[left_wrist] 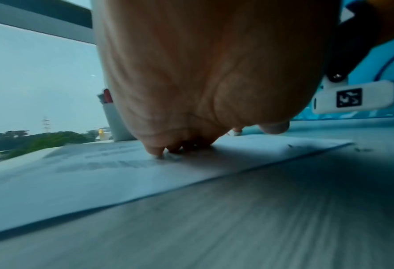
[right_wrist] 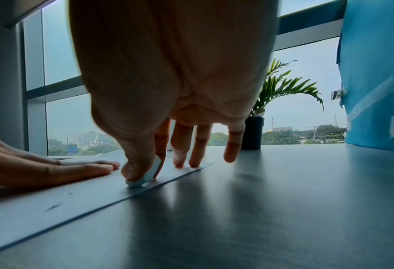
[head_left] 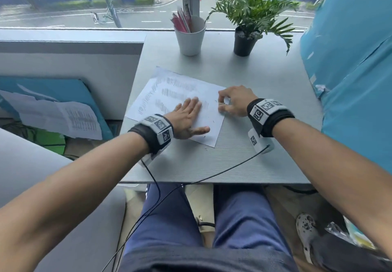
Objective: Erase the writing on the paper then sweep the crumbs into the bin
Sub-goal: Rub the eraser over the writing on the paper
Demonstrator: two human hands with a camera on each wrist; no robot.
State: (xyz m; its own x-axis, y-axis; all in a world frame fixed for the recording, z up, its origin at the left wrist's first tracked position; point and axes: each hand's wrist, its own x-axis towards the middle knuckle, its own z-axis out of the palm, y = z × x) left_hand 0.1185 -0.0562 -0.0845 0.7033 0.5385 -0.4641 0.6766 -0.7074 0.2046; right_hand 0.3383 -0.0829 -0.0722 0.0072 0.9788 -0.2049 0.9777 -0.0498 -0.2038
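Observation:
A white sheet of paper point(head_left: 169, 95) with rows of pencil writing lies slanted on the grey desk point(head_left: 244, 157). My left hand point(head_left: 186, 117) presses flat on the paper point(left_wrist: 87, 174), fingers straight and thumb spread. My right hand point(head_left: 231, 101) pinches a small white eraser point(right_wrist: 145, 177) between thumb and forefinger, its tip touching the paper point(right_wrist: 53, 202) near the right edge. The other right fingers point(right_wrist: 197, 145) rest on the sheet. Dark eraser crumbs point(head_left: 213, 121) lie on the erased lower-right part and on the desk beside it. No bin is in view.
A white cup of pens point(head_left: 190, 36) and a potted plant point(head_left: 244, 40) stand at the back of the desk by the window. A blue panel point(head_left: 350, 70) rises at the right. Papers point(head_left: 63, 119) lie lower at the left. Wrist cables point(head_left: 191, 184) trail over the front edge.

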